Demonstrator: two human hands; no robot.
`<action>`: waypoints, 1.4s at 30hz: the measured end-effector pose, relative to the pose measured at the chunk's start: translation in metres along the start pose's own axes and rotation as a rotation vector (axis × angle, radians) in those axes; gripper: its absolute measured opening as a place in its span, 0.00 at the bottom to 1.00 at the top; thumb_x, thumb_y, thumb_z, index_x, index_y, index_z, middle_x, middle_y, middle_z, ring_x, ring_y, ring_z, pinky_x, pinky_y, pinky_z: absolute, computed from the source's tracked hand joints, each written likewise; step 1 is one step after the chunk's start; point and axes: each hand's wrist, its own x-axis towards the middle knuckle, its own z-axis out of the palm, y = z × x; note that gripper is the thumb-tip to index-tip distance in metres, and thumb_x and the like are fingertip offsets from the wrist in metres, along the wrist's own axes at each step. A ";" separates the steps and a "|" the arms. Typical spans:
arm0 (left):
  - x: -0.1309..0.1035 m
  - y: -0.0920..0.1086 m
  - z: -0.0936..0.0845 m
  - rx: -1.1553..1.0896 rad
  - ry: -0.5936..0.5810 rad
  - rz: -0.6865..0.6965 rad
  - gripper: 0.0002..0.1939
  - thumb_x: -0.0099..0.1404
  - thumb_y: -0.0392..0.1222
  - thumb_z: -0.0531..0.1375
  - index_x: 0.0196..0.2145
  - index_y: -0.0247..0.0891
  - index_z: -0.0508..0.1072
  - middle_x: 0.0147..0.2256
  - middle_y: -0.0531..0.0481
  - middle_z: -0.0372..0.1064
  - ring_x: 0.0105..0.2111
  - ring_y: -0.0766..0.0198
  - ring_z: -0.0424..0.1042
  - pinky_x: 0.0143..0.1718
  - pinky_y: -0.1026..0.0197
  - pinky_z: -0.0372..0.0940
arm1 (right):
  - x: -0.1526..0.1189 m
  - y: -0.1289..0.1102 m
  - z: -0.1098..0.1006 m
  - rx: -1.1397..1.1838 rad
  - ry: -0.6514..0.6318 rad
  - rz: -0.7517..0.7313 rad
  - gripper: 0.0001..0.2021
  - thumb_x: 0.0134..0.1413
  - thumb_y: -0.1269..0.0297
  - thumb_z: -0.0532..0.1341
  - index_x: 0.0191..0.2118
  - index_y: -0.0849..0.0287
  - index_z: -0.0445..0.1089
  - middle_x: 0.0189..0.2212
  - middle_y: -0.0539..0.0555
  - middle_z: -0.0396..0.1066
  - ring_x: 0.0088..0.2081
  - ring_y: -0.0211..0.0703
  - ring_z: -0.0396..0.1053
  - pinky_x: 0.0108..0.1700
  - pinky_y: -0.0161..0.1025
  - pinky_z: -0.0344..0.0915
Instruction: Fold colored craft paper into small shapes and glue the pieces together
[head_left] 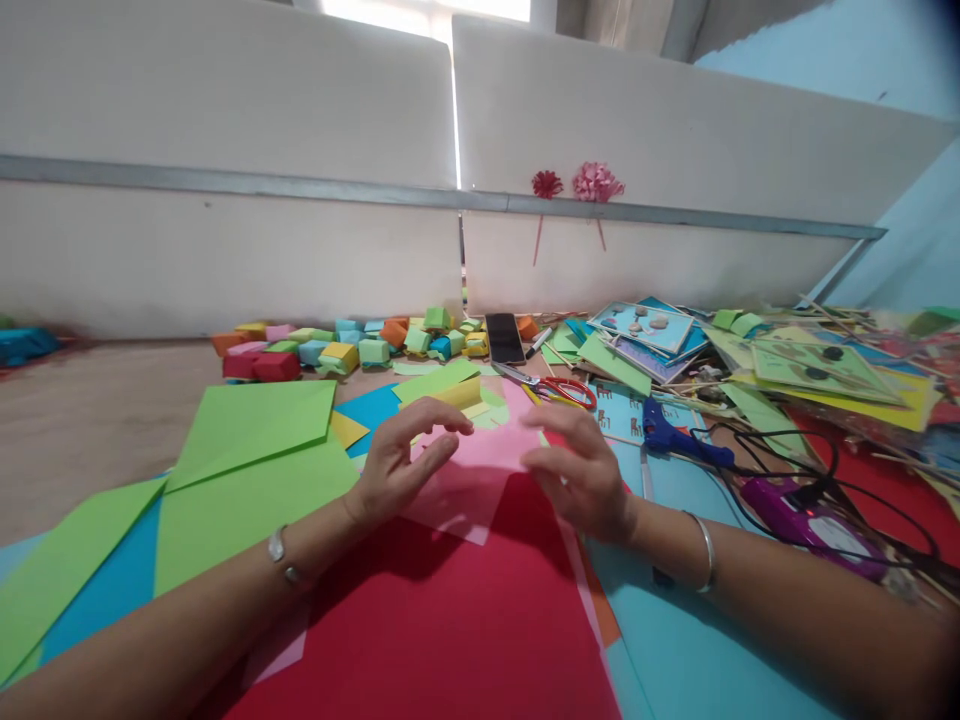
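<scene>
My left hand (405,455) hovers over coloured paper, thumb and fingers curved apart with nothing between them. Facing it, my right hand (581,470) is also raised with its fingers apart and slightly blurred; it holds nothing I can see. Below both hands lie a pink paper sheet (487,450) and a large red sheet (457,620). Green sheets (255,430) spread out to the left, over blue paper. A pair of scissors (566,390) with red handles rests just beyond my right hand.
Small folded paper boxes (375,352) line the wall beside a black phone (505,338). On the right are a blue glue gun (682,437), a purple power strip (810,525), tangled cables and picture cards (645,328). Two paper flowers (598,183) hang on the wall rail.
</scene>
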 end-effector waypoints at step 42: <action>0.014 -0.008 -0.006 0.071 -0.811 -0.075 0.09 0.52 0.39 0.68 0.20 0.37 0.73 0.42 0.46 0.66 0.45 0.54 0.67 0.46 0.58 0.64 | -0.005 -0.005 0.009 -0.006 -0.634 0.265 0.12 0.57 0.64 0.65 0.25 0.62 0.68 0.36 0.56 0.70 0.39 0.42 0.65 0.40 0.39 0.62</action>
